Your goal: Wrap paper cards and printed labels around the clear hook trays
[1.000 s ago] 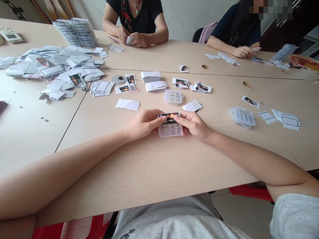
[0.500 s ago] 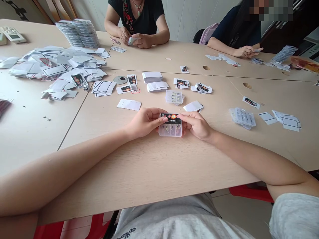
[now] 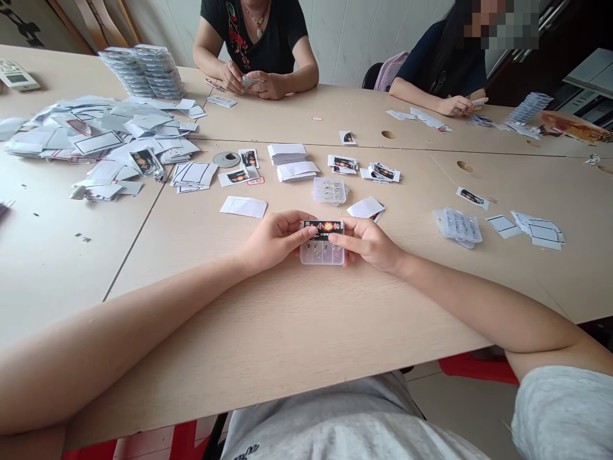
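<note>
Between my two hands is a small clear compartment box (image 3: 322,253) with small curved metal pieces, like fish hooks, inside. A black label (image 3: 328,227) with red lettering and an orange burst lies across its upper half. My left hand (image 3: 280,239) is closed on the box's left side, thumb on the label. My right hand (image 3: 371,244) grips the right side, its thumb pressing the label's lower edge. The fingers behind the box are mostly hidden. Just beyond lie another clear box (image 3: 329,190) and a folded white card (image 3: 366,207).
A large heap of white cards (image 3: 110,128) spreads at the left, with stacked clear boxes (image 3: 143,73) behind. White card stacks (image 3: 294,170), black labels (image 3: 343,163) and a tape roll (image 3: 226,159) lie ahead. More boxes (image 3: 458,227) are at right. Two people (image 3: 261,45) sit opposite.
My right thumb has slid left and down, from the label's upper right corner to its lower edge. Both hands still hold the box. The whole view has shifted slightly.
</note>
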Demonstrator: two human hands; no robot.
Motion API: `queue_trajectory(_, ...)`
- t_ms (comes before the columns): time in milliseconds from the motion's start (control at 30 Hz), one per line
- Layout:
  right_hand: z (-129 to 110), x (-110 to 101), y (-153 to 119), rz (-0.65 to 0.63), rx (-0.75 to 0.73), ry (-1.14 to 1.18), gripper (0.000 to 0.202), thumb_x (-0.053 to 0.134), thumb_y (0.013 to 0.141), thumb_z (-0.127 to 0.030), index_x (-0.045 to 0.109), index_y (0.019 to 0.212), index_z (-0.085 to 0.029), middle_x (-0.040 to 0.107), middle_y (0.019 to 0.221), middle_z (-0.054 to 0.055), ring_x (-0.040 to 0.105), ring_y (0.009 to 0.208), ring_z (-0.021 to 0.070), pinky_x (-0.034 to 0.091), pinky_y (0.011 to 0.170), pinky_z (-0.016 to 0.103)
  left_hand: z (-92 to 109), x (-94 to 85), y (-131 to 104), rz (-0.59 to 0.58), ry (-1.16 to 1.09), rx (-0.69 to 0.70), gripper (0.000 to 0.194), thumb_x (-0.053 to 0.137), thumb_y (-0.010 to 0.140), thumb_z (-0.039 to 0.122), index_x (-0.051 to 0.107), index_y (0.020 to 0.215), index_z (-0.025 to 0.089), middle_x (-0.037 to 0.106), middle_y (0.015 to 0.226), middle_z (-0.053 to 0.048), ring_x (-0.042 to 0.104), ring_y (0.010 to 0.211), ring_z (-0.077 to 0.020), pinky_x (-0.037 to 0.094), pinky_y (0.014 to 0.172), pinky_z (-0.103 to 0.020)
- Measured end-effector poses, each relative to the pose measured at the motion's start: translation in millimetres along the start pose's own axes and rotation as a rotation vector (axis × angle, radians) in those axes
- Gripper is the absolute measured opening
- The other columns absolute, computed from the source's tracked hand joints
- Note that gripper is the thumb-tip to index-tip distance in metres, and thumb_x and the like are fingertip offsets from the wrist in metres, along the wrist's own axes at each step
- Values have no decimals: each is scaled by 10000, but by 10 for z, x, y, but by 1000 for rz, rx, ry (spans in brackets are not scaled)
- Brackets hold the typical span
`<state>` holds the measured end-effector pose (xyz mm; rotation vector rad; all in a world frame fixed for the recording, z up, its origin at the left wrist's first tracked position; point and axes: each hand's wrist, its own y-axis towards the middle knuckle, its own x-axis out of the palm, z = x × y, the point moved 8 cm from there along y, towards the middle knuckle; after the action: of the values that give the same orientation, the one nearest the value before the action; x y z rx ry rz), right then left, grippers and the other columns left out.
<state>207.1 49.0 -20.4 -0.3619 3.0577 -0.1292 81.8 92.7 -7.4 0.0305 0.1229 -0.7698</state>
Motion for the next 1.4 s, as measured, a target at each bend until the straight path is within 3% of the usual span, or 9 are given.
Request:
queue_trajectory(167,-6,-21,-1,48,-31,-11,327,673,761,-428,623,942,-160,600,664,-16,518,450,73,448,406,208,14,31,5,-55,-43,2,379,618,817,410,584,1070,130,676,977,-91,634,867,-175,516,723,-280)
queue_trajectory(333,1,-34,-6,79,-17,11,304,660,769,-447,622,868,-162,583,648,-16,534,461,82,442,413,208,19,37,-4,-66,-21,6,407,659,787,370,565,1103,131,672,995,-92,636,866,-170,515,729,-280)
queue_trajectory(567,68,-38,-7,78,36,134,500,442,847,-616,624,738,-163,613,562,38,540,422,141,420,403,274,14,82,-31,-87,-41,8,408,653,791,348,565,1115,115,666,965,-97,637,896,-191,526,755,-320)
queue_trajectory(767,5,-34,-24,83,-3,-11,327,669,754,-484,604,837,-175,589,595,-21,535,433,94,356,392,212,9,67,-20,-45,-99,27,366,661,785,314,569,1083,122,659,1004,-89,623,891,-163,503,775,-294)
queue_trajectory(1067,22,-90,-44,138,-37,37,283,649,775,-430,561,877,-181,602,651,-18,563,469,101,381,420,217,4,-17,-13,68,-201,12,337,559,813,218,533,1139,138,623,993,-58,580,866,-137,468,730,-258)
queue_trajectory(1167,-153,-268,-2,213,-148,-61,209,646,766,-373,579,818,-183,574,593,-21,482,412,86,341,379,222,1,-58,-37,131,-158,29,497,497,793,141,420,1281,189,577,975,-38,577,779,-118,484,716,-285)
queue_trajectory(1233,-324,-527,123,352,-220,-108,149,625,758,-326,579,746,-185,520,536,-28,408,388,75,287,353,219,5,-116,-60,210,-118,59,573,473,760,96,358,1309,213,544,1024,-43,578,760,-111,490,717,-296)
queue_trajectory(1400,-581,-1207,900,644,-130,-189,260,578,725,-151,412,528,-185,366,464,-36,300,362,41,176,359,205,-23,-143,-82,251,-75,65,512,451,697,64,399,1183,217,507,1078,-55,569,742,-101,488,675,-291)
